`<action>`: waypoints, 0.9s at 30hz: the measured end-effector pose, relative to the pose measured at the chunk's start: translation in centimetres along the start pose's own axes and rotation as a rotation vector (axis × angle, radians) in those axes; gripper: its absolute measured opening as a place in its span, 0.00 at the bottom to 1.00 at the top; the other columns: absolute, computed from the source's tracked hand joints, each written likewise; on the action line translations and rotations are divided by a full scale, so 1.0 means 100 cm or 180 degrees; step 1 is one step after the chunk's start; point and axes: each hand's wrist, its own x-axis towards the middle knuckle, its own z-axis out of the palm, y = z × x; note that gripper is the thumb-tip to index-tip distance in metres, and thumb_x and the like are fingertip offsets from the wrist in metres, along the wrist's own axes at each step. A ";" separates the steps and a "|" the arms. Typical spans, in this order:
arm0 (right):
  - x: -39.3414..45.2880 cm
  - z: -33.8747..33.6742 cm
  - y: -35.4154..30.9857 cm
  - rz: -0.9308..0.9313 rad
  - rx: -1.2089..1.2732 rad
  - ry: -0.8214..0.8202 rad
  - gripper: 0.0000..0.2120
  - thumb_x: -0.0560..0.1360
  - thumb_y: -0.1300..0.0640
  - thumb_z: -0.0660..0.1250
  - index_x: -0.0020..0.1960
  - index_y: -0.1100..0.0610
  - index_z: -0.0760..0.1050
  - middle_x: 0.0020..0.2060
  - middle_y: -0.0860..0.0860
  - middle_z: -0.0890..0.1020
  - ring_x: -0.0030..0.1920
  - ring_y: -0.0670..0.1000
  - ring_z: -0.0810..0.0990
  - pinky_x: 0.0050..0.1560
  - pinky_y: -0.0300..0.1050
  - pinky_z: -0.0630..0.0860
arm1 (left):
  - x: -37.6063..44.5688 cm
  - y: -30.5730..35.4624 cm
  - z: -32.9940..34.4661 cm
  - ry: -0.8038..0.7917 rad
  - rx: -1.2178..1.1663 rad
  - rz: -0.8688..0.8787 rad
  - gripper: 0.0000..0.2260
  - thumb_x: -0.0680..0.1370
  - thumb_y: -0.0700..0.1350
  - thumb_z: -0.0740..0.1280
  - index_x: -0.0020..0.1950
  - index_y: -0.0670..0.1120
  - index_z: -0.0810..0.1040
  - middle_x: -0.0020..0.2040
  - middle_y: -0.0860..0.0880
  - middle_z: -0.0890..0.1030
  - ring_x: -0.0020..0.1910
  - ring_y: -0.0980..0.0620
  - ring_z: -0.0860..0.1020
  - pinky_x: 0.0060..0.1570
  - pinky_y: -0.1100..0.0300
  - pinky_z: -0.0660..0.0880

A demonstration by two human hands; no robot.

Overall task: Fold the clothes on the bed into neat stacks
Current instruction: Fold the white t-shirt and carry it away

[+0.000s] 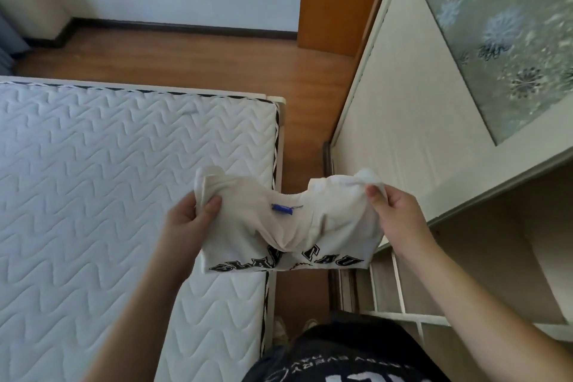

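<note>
A cream T-shirt (288,226), its black lettering partly lost in a sagging fold, is hanging stretched left to right, collar away from the person, over the mattress (108,180) edge, left hand (189,220) and right hand (393,211) each pinching a shoulder.

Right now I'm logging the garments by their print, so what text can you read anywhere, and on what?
White shirt, black arched letters, upside down and creased: roughly "BLA" and "TAU"; the middle is hidden.
Blue neck tag: too small to read.
Dark shirt on the person: white ring text, too blurred to read.
</note>
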 end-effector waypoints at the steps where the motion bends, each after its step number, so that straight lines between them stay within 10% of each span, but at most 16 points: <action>1: 0.003 -0.002 -0.001 0.0013 -0.0010 0.0074 0.15 0.76 0.39 0.62 0.42 0.48 0.80 0.35 0.50 0.82 0.34 0.43 0.76 0.36 0.40 0.70 | 0.007 0.002 0.006 -0.0051 0.0008 0.0020 0.11 0.70 0.55 0.72 0.49 0.53 0.85 0.48 0.49 0.86 0.46 0.54 0.83 0.41 0.64 0.78; 17: 0.122 0.021 -0.015 -0.0107 0.0208 0.0261 0.13 0.81 0.49 0.62 0.37 0.44 0.73 0.27 0.34 0.76 0.29 0.34 0.73 0.29 0.25 0.66 | 0.121 0.030 0.070 0.0161 0.0269 -0.0084 0.08 0.76 0.52 0.69 0.54 0.54 0.83 0.51 0.50 0.85 0.50 0.53 0.83 0.45 0.60 0.78; 27: 0.214 0.052 -0.034 0.0050 0.0227 0.0263 0.14 0.79 0.42 0.61 0.45 0.49 0.81 0.38 0.56 0.82 0.42 0.58 0.79 0.39 0.47 0.72 | 0.223 0.044 0.046 0.0206 0.0354 -0.0175 0.13 0.72 0.59 0.70 0.53 0.55 0.83 0.50 0.50 0.86 0.51 0.49 0.83 0.49 0.52 0.78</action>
